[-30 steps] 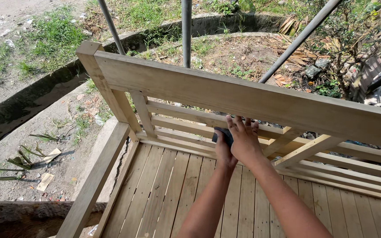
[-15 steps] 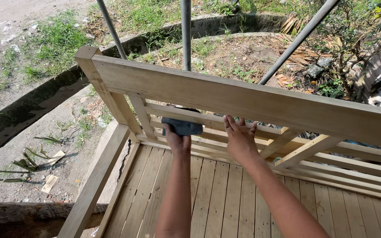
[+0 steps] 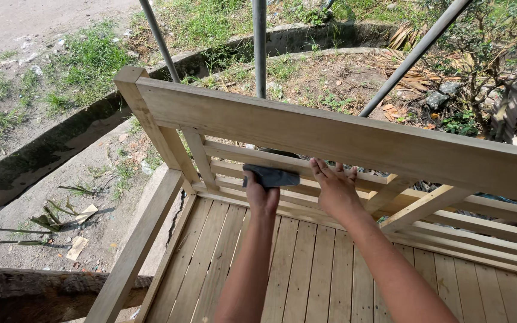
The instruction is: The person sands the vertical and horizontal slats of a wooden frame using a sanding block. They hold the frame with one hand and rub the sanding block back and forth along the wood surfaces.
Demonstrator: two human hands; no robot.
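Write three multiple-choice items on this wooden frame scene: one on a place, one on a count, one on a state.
1. Where does the dark sanding pad lie?
A. on a horizontal slat of the wooden frame
B. on the ground outside
C. on the plank floor

2. How many metal poles rise behind the frame?
A. one
B. three
C. five

3. How is the right hand?
A. closed in a fist
B. open, fingers spread on the slats
C. holding a hammer

Answers:
1 A: the left hand presses it on a slat.
2 B: three poles show.
3 B: its fingers lie flat on the wood.
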